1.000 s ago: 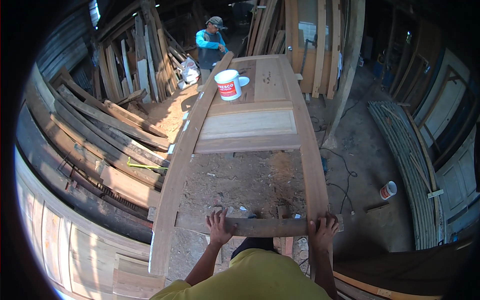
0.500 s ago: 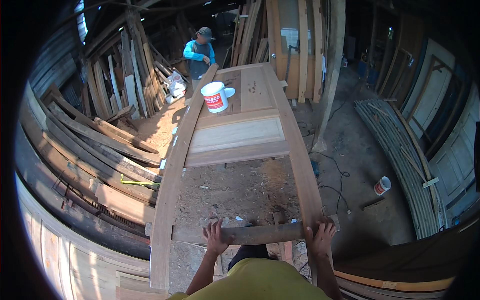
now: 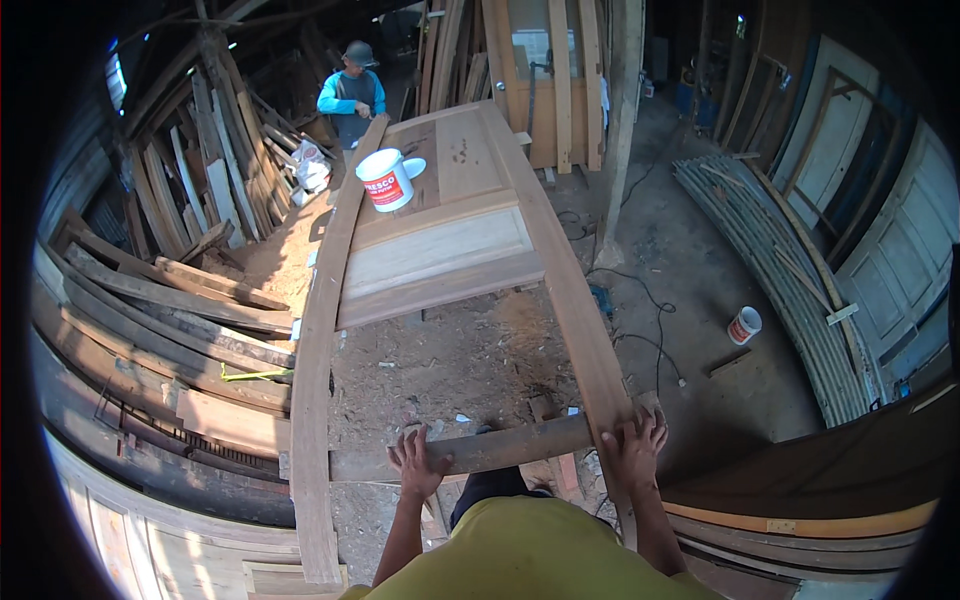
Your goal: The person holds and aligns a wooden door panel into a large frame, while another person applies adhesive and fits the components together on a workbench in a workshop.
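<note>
A large wooden door frame [image 3: 318,400] lies flat, its far half fitted with panels [image 3: 440,250] and its near half without them. Across the near end runs a wooden crosspiece [image 3: 520,447]. My left hand [image 3: 418,462] rests on this crosspiece near its left end, fingers spread over the wood. On the near part of the right-hand stile [image 3: 565,310] lies my right hand [image 3: 634,450], its fingers apart, by the crosspiece's right end. What is under both palms is hidden. A white and red bucket [image 3: 384,180] stands on the far panels beside its round white lid [image 3: 415,168].
A person in blue sleeves [image 3: 352,95] stands at the frame's far left end. Stacked planks [image 3: 180,300] fill the left side. To the right are a post [image 3: 622,130], a power cord [image 3: 662,310], another bucket [image 3: 745,325] and corrugated sheets [image 3: 765,270].
The whole view has shifted, with the scene now sitting farther left and slightly higher. Both hands remain on the door frame in nearly the same places, and the bucket still stands on the panels.
</note>
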Demonstrator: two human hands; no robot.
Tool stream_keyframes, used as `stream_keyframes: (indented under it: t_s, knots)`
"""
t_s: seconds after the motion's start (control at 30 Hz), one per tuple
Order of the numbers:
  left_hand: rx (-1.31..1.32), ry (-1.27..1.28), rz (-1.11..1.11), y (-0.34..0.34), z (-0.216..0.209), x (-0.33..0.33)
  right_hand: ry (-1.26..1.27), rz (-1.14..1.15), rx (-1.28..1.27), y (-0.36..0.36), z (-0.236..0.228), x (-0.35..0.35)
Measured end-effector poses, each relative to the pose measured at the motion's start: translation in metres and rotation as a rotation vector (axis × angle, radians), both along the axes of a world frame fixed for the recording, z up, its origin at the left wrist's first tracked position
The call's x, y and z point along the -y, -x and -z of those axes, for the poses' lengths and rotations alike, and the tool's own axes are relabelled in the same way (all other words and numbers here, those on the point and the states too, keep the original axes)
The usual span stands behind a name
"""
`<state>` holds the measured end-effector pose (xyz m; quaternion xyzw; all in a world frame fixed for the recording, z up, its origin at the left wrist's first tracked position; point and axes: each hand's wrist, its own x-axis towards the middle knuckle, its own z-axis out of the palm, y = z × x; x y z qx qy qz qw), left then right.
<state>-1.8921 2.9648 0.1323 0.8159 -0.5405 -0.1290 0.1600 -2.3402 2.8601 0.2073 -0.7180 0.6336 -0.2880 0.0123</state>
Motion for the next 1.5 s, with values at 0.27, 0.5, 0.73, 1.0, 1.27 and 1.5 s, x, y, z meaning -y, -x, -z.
stream_keyframes:
  t_s: [0.27,0.5,0.73,1.0,1.27,1.5]
  knots:
    - [0.015,-0.035,0.095,-0.01,0.005,0.002,0.142,0.107,-0.317,-0.007,0.024,-0.023]
    - [-0.031,0.054,0.086,-0.006,0.019,0.013,0.445,0.076,-0.364,0.009,0.09,0.053]
    - [-0.045,0.115,0.006,0.006,0.018,0.001,0.758,-0.08,-0.436,-0.024,0.063,0.097]
    - [-0.025,0.114,-0.043,0.003,0.026,-0.001,0.301,-0.192,-0.219,-0.042,0.048,0.084]
    - [-0.017,0.14,-0.022,0.004,0.025,0.002,0.308,-0.164,-0.278,-0.02,0.051,0.074]
    - [-0.011,0.128,-0.028,0.006,0.019,0.002,0.357,-0.129,-0.34,-0.026,0.06,0.083]
